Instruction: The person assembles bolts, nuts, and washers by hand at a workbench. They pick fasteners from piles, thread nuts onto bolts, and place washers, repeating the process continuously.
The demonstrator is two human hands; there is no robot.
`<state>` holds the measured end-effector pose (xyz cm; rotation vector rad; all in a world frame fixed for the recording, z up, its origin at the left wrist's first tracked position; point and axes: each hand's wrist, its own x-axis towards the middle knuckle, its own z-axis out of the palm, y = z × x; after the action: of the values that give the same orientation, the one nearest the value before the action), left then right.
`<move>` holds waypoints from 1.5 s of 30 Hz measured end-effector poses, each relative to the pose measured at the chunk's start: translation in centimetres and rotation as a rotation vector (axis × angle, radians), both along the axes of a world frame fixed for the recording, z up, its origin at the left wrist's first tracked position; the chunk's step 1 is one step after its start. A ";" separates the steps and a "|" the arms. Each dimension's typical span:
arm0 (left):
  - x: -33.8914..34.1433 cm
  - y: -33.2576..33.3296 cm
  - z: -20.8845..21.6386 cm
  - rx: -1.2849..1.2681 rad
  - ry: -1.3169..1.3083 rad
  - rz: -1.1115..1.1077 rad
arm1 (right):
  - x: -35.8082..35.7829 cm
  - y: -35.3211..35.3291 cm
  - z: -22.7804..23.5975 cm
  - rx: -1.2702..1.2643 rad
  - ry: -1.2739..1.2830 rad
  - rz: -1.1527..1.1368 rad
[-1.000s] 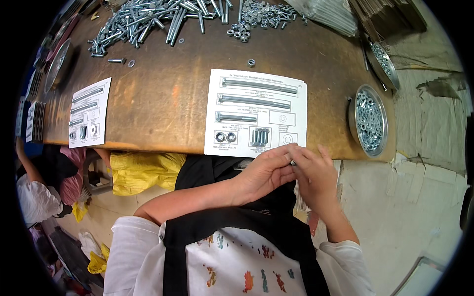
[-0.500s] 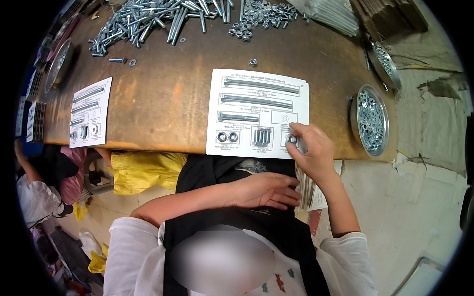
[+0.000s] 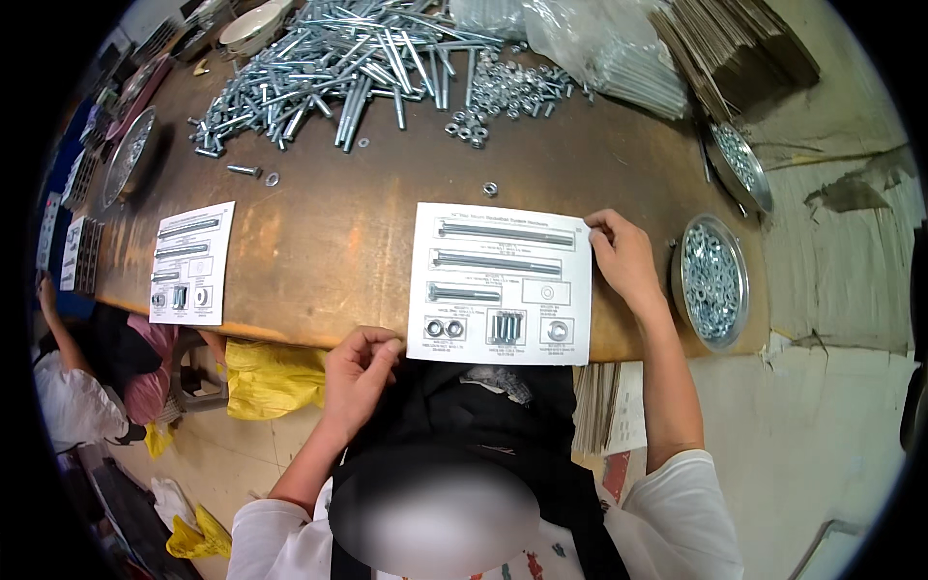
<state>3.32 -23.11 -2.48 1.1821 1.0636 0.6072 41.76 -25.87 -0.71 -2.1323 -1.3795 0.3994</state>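
Observation:
A white hardware card, with pictures of bolts, nuts and a washer, lies at the table's front edge. My right hand pinches its upper right corner between thumb and fingers. Beside the lower left corner is my left hand, its fingers curled and its thumb against them. Its fingertips come up to the card's edge; what they hold, if anything, does not show. A washer shape appears in the card's lower right box; whether it is printed or real I cannot tell. Beyond the card sits a lone nut.
Piled bolts and nuts cover the far table. A metal bowl of washers stands at right, with another bowl behind it. A second card lies left. Plastic bags are at the back; a person sits at far left.
My right hand has gone from the card's lower right box to its upper right corner. My left hand has left my lap and come to the lower left corner. The view has shifted.

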 end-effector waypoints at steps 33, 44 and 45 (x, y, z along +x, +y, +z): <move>-17.0 6.9 -1.0 -0.371 -0.284 0.763 | -18.4 20.6 -2.4 -0.123 0.653 0.312; -19.4 8.9 0.1 -0.444 -0.044 0.620 | -19.8 22.6 -2.5 -0.187 0.642 0.321; -19.6 9.0 0.1 -0.449 -0.051 0.617 | -20.0 22.6 -2.4 -0.188 0.643 0.318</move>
<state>-16.31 -14.08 -2.39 0.4348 1.4396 0.8091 21.76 -3.24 -3.13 -1.6778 -1.3125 1.2564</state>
